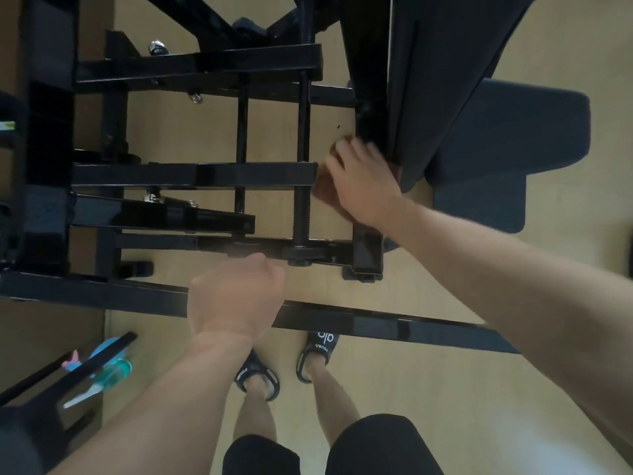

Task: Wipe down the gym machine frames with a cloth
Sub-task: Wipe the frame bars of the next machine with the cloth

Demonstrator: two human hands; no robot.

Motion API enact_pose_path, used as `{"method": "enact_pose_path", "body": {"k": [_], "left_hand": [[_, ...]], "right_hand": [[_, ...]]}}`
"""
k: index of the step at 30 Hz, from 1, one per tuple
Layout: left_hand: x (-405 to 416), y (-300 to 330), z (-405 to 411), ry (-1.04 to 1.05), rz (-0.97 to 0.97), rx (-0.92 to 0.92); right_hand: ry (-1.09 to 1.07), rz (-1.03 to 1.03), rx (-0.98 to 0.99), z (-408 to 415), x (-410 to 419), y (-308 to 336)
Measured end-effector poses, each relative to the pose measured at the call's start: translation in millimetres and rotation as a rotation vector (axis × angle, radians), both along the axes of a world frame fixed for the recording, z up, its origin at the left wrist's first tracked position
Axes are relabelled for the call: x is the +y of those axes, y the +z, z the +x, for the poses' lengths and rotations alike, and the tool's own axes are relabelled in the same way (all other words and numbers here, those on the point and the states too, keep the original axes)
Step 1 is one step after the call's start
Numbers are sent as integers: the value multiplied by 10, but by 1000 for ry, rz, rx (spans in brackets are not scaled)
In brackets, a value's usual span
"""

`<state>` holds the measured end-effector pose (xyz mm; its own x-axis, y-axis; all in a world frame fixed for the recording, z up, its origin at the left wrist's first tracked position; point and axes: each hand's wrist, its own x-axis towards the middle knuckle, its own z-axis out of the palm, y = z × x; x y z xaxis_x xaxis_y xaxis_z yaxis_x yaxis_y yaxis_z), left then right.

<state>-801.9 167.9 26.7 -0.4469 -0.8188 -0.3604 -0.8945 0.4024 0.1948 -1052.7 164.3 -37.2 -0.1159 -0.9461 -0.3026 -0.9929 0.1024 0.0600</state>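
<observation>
Standing over the black gym machine frame, the person is looking almost straight down through its stacked bars to the pale floor. Most of the frame is spreading to the left and ahead of the body, its crossbars running side to side, while one long low bar is slanting across just in front of the feet. To the right, the dark padded seat and its backrest are crowding that side, so the open room for moving is lying leftward along the crossbars and in the floor gaps between them.

A square upright post is running along the line of the right forearm, between the crossbar ends and the seat. The right hand is reaching well forward and pressing on this post, fingers spread and lying over what seems to be a brownish cloth; only a blurred edge of it is showing beneath the palm, so I cannot be sure how it is being held. This hand is plainly the nearer one to the work, and I judge the coming stroke will be following the post's long axis.

The left hand is curling into a loose fist by the low bar; whether it is gripping that bar or hovering above it I cannot tell.
</observation>
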Motion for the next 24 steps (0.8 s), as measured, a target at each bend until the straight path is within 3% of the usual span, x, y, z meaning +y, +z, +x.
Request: {"method": "enact_pose_path", "body": {"k": [3,6,11,14,20,24], "left_hand": [[0,-11,12,-2,-3,12],[-5,2,5,-5,-6,0],[-13,56,-11,19,4,-16],[-17,60,-21,27,7,-11],[-4,6,1,31,-14,18],[10,-13,9,24,-32,41]], "right_hand": [[-203,-12,104,27,-281,-87],[-246,-41,114,132,-240,-108],[-13,-99,-171,351,726,-2],[100,-97,-230,382,1137,-28],[322,-32,-206,268,879,-66],[214,-61,-209,105,339,-34]]}}
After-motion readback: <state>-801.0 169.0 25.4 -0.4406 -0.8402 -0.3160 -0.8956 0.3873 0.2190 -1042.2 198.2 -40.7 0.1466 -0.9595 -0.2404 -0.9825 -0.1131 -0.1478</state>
